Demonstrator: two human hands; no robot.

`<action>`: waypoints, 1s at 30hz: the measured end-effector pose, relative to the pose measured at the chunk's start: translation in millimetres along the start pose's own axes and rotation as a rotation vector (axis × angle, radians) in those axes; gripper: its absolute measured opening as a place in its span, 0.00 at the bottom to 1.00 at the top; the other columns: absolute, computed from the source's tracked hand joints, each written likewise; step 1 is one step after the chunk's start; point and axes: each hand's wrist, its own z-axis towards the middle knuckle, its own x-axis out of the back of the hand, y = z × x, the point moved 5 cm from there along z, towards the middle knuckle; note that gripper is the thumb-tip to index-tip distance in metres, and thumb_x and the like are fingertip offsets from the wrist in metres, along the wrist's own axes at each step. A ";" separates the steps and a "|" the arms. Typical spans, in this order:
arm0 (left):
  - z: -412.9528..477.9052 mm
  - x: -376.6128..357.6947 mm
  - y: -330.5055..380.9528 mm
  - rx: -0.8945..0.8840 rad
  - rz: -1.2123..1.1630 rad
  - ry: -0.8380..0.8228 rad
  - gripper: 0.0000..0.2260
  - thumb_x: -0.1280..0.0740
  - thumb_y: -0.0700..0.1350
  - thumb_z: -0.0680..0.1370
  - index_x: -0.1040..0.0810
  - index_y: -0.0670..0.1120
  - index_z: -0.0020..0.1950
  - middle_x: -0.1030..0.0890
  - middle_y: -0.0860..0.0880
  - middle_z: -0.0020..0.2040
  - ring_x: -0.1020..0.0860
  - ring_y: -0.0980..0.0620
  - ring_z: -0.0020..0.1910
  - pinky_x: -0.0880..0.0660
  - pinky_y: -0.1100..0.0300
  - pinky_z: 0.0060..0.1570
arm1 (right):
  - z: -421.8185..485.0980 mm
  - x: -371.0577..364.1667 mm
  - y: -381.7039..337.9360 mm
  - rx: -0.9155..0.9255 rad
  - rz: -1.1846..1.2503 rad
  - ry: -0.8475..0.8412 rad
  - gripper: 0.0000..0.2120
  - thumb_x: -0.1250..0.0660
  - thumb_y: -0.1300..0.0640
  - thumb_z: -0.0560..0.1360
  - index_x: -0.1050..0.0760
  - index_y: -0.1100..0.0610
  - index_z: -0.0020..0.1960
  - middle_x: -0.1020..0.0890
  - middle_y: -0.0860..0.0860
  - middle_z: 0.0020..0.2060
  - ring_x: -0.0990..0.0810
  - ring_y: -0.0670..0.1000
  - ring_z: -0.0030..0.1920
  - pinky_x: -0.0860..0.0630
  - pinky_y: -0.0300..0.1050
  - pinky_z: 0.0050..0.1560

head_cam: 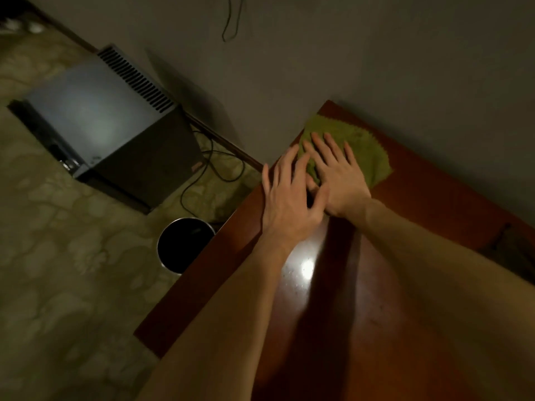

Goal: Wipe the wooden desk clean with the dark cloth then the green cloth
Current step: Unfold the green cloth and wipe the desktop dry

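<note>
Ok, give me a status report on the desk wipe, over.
Right hand flat on green cloth, left hand flat alongside, fingers spread. Cloth at far corner of wooden desk, by the wall. Nothing seen in its way.

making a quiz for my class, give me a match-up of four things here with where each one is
1 green cloth
2 bin
3 grey box
4 right hand

a floor, by the wall
b flat on the cloth
c far corner of the desk
d floor, beside the desk

Pairs: 1-c, 2-d, 3-a, 4-b
</note>
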 end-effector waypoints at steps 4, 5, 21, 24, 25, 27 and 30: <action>-15.7 27.0 -16.1 0.073 -0.120 0.015 0.23 0.37 0.53 0.83 0.29 0.49 0.78 0.33 0.50 0.80 0.34 0.51 0.78 0.37 0.41 0.77 | -62.8 -5.4 -66.4 0.215 0.039 0.020 0.37 0.48 0.37 0.82 0.50 0.52 0.86 0.47 0.55 0.85 0.54 0.56 0.85 0.54 0.64 0.83; -23.7 35.3 -25.5 0.084 -0.085 -0.034 0.21 0.38 0.52 0.84 0.29 0.50 0.77 0.32 0.51 0.79 0.34 0.52 0.77 0.36 0.41 0.77 | -82.6 -7.8 -82.4 0.292 0.056 0.024 0.36 0.48 0.37 0.83 0.46 0.53 0.85 0.43 0.56 0.84 0.52 0.58 0.85 0.53 0.64 0.83; -119.8 115.1 -152.6 0.622 -0.349 -0.439 0.16 0.34 0.54 0.84 0.19 0.55 0.71 0.15 0.53 0.62 0.18 0.58 0.60 0.25 0.57 0.69 | -143.5 -27.8 -158.8 0.417 0.021 -0.066 0.31 0.57 0.29 0.83 0.55 0.36 0.84 0.54 0.49 0.86 0.62 0.60 0.84 0.61 0.73 0.79; -118.3 122.3 -154.4 0.668 -0.365 -0.513 0.15 0.34 0.40 0.85 0.20 0.49 0.71 0.15 0.49 0.61 0.19 0.60 0.54 0.26 0.64 0.62 | -155.9 -33.7 -160.9 0.586 0.013 -0.088 0.31 0.54 0.29 0.83 0.51 0.35 0.84 0.53 0.46 0.85 0.61 0.57 0.85 0.59 0.71 0.80; -118.0 125.8 -157.4 0.707 -0.372 -0.515 0.14 0.34 0.39 0.84 0.18 0.51 0.68 0.14 0.50 0.58 0.18 0.58 0.51 0.25 0.62 0.59 | -147.7 -33.1 -154.5 0.568 0.014 -0.086 0.31 0.54 0.28 0.83 0.51 0.35 0.84 0.54 0.46 0.85 0.61 0.57 0.85 0.58 0.72 0.80; -119.5 137.7 -157.6 0.835 -0.417 -0.547 0.08 0.31 0.43 0.84 0.15 0.53 0.60 0.13 0.52 0.52 0.15 0.54 0.50 0.21 0.59 0.54 | -127.9 -29.3 -143.9 0.437 0.016 -0.081 0.31 0.56 0.28 0.82 0.54 0.34 0.84 0.55 0.48 0.85 0.62 0.59 0.84 0.56 0.76 0.78; -125.3 154.3 -145.6 0.991 -0.406 -0.667 0.22 0.39 0.63 0.85 0.18 0.50 0.69 0.17 0.49 0.65 0.20 0.45 0.65 0.26 0.48 0.65 | -118.6 -27.2 -158.4 0.279 0.022 -0.096 0.32 0.60 0.29 0.83 0.58 0.36 0.84 0.58 0.50 0.85 0.64 0.63 0.83 0.64 0.79 0.75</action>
